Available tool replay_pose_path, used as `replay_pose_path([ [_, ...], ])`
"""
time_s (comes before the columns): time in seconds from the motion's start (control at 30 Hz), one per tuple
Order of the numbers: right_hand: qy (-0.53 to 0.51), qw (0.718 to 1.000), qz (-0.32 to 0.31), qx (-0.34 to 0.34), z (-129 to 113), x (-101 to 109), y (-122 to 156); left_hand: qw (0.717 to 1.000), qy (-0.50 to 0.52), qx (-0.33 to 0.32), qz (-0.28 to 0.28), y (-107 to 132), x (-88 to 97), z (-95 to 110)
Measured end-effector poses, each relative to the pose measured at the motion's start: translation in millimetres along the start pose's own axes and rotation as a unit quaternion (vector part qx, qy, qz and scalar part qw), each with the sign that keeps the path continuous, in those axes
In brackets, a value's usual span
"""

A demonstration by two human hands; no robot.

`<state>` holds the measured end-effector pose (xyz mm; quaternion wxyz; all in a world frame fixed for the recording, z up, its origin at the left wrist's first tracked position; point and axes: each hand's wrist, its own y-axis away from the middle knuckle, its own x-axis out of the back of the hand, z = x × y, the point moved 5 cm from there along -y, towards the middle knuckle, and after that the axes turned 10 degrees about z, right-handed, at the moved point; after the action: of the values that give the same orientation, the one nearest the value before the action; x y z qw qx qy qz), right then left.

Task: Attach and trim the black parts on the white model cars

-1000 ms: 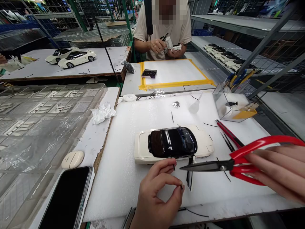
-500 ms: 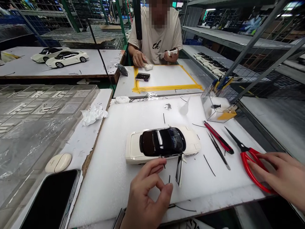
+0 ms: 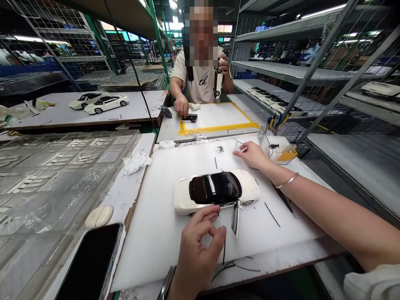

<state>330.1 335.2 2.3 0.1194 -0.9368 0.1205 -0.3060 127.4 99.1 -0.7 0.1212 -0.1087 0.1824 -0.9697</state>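
A cream model car [image 3: 184, 196] with a black roof stands on the white foam sheet [image 3: 150, 241], its near door [image 3: 236, 218] swung out. My left hand [image 3: 200, 241] is beside the car's near side, thumb and index finger pinched. A thin black strip [image 3: 224, 252] shows just below the thumb and seems to be in that pinch; the fingers partly hide it. Beyond the car, my right hand [image 3: 251, 154] reaches across the sheet. Its fingertips are closed around a small translucent, pointed plastic bottle [image 3: 236, 144], partly covered by them.
A clear tool box [image 3: 278, 146] stands right of my right hand. Tweezers [image 3: 289, 206] lie under my forearm. At left are a phone [image 3: 90, 262], a cream case [image 3: 99, 216], crumpled tissue [image 3: 136, 162] and parts trays [image 3: 78, 166]. A co-worker [image 3: 203, 79] sits opposite.
My right hand has left the red-handled scissors and moved forward and left to the translucent bottle. My left hand keeps its pinch by the car. The co-worker has raised a model car.
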Motion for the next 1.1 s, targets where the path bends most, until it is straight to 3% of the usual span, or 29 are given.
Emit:
replay_pose_path([
  [0.13,-0.18,0.982,0.028,-0.039,-19.4,8.0,15.4,0.996,0.034,0.084,-0.023,0.7,0.5,-7.4],
  [0.27,-0.353,0.933,-0.003,-0.072,-45.7,35.4,52.4,0.989,0.057,0.13,-0.03,1.7,1.9,-9.8],
  [0.33,-0.43,0.898,0.0,-0.089,-49.7,47.4,72.3,0.988,0.06,0.139,-0.03,2.4,2.4,-10.6],
  [0.4,-0.465,0.882,0.005,-0.074,-49.5,54.2,92.0,0.988,0.061,0.141,-0.028,3.0,2.8,-11.1],
  [0.57,-0.355,0.923,-0.058,0.135,-56.9,44.1,136.6,0.988,0.061,0.138,-0.019,3.7,4.3,-10.5],
  [0.63,-0.307,0.933,-0.064,0.178,-58.4,35.6,146.7,0.989,0.058,0.136,-0.014,3.6,5.3,-9.9],
  [0.83,-0.232,0.942,-0.085,0.225,-60.9,21.3,152.9,0.99,0.051,0.13,-0.011,3.3,6.3,-8.9],
  [1.1,-0.207,0.935,-0.095,0.273,-67.1,22.2,153.6,0.992,0.043,0.121,-0.013,4.9,7.3,-7.5],
])
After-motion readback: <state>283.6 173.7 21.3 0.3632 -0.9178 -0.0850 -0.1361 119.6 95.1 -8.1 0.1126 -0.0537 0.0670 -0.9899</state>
